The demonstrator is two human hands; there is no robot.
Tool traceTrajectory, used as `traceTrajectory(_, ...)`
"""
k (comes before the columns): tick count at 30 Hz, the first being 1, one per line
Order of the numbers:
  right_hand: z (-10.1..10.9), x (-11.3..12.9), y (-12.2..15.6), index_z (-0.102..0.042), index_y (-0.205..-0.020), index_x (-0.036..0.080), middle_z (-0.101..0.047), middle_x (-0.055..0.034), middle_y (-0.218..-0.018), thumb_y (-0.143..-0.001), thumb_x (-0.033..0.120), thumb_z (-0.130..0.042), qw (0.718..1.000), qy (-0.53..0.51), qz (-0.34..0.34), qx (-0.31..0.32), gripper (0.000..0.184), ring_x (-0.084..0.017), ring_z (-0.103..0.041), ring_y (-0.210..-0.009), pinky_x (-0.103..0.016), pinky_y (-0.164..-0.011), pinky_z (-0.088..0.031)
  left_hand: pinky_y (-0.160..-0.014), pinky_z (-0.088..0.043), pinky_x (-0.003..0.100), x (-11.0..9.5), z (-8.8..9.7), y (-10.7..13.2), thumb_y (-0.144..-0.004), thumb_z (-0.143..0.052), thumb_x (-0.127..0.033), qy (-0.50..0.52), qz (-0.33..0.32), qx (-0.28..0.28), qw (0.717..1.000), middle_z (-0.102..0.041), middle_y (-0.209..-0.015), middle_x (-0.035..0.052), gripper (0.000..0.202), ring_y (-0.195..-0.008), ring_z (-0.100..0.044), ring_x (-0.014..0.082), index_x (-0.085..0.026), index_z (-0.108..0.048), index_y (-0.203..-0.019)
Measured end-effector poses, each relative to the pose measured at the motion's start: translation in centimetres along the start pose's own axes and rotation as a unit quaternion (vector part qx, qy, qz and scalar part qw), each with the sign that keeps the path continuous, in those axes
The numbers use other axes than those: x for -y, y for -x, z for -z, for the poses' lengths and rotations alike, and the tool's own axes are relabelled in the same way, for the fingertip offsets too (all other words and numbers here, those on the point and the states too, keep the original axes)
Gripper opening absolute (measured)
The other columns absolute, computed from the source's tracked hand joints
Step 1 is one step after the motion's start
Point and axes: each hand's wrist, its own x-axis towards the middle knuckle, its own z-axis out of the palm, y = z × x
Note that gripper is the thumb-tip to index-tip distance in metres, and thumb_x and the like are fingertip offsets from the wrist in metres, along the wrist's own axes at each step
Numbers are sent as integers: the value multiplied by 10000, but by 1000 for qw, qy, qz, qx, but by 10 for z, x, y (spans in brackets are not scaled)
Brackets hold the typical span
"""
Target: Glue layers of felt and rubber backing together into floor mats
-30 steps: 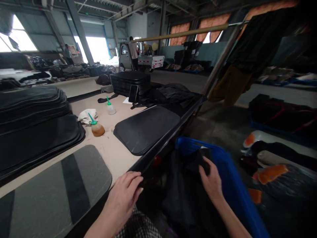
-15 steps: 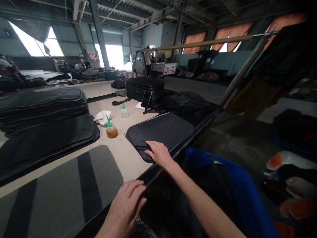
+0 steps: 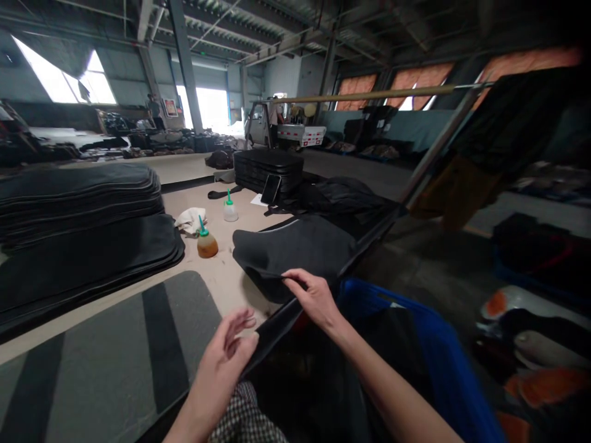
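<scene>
Between the thumb and fingers of my right hand (image 3: 314,296) is the near edge of a black sheet (image 3: 295,246) with rounded corners. That edge is lifted and the sheet bends, with more black material beneath it. My left hand (image 3: 231,344) hovers empty over the table's front edge, thumb and fingers apart. Close to it lies a large dark grey panel (image 3: 111,344) with black stripes across it. Beyond my hands stand a squeeze bottle (image 3: 207,245) with amber liquid and a clear squeeze bottle (image 3: 229,211), both with green nozzles.
Stacked black sheets (image 3: 83,203) fill the table's left side. A crumpled white cloth (image 3: 191,220), a phone (image 3: 271,189) and a black stack (image 3: 268,166) lie farther back. Below the table's right edge sits a blue crate (image 3: 443,344). A slanted metal post (image 3: 438,141) rises at right.
My right hand has pinched and raised the near edge of the black sheet, which lay flat before. My left hand has lifted slightly and its fingers have spread.
</scene>
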Motion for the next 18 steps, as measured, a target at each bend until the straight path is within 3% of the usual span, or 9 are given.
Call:
traceTrajectory(3, -11, 30, 26, -714, -1055, 240, -746, -19, -1008, -974, 255, -575, 998, -27, 47, 25, 161, -172, -692, -925, -280, -863, -515, -1053, -483, 373, -10, -9, -10, -822, -750, -466, 187, 50, -27, 981, -584, -1401, 152, 645, -1257, -584, 264, -191, -547, -1369)
traceTrajectory(6, -27, 56, 51, -695, -1090, 226, -741, -33, -1005, -978, 212, -554, 994, -21, 93, 56, 181, -174, -680, -921, -296, -865, -508, -906, -549, 309, -11, -16, -17, -814, -769, -436, 262, 71, -9, 962, -713, -1113, 104, 466, -1000, -684, 205, -138, -658, -1154)
traceTrajectory(8, -30, 66, 62, -689, -1106, 229, -740, -30, -1033, -977, 223, -558, 986, -27, 120, 115, 183, -179, -678, -953, -301, -889, -502, -729, -567, 253, -7, -17, -19, -777, -814, -372, 264, 93, -62, 958, -703, -826, 40, 334, -742, -671, 147, -114, -671, -934)
traceTrajectory(10, -25, 66, 62, -703, -1066, 252, -745, -5, -1033, -989, 277, -557, 972, -41, 132, 191, 168, -167, -684, -960, -281, -895, -501, -601, -547, 219, 0, -15, -20, -761, -829, -280, 253, 123, -137, 950, -649, -686, -6, 263, -607, -626, 117, -133, -619, -820)
traceTrajectory(12, -12, 53, 50, -716, -1021, 268, -746, 13, -1031, -1019, 335, -503, 972, -40, 97, 212, 224, -148, -686, -961, -257, -897, -500, -598, -562, 220, 5, -13, -19, -798, -786, -208, 247, 143, -177, 942, -670, -714, 5, 204, -625, -656, 125, -151, -593, -829)
traceTrajectory(13, -3, 41, 40, -718, -1017, 272, -743, 13, -1050, -1034, 350, -463, 981, -21, 54, 185, 267, -143, -681, -979, -251, -915, -494, -642, -585, 238, 7, -12, -19, -826, -754, -191, 250, 146, -176, 941, -697, -770, 25, 164, -676, -686, 138, -154, -601, -868)
traceTrajectory(15, 17, 8, 15, -704, -1090, 261, -705, -24, -1190, -1035, 355, -430, 994, 57, -60, 77, 295, -169, -632, -1127, -294, -1024, -451, -756, -614, 294, 10, -10, -18, -864, -716, -198, 256, 148, -162, 941, -733, -893, 67, 145, -786, -725, 163, -155, -624, -968)
traceTrajectory(16, 27, -12, 1, -696, -1117, 253, -663, -44, -1280, -1009, 354, -471, 985, 111, -129, 12, 270, -195, -579, -1223, -333, -1093, -404, -803, -616, 319, 10, -9, -17, -869, -716, -212, 259, 150, -160, 941, -741, -943, 81, 172, -827, -733, 172, -157, -628, -1006)
traceTrajectory(18, 45, -55, -20, -624, -1256, 167, -455, -155, -1509, -947, 339, -544, 966, 148, -203, -58, 363, -326, -347, -1433, -528, -1178, -266, -865, -610, 346, 12, -7, -17, -859, -736, -238, 260, 156, -169, 938, -745, -997, 93, 216, -879, -740, 181, -160, -628, -1030)
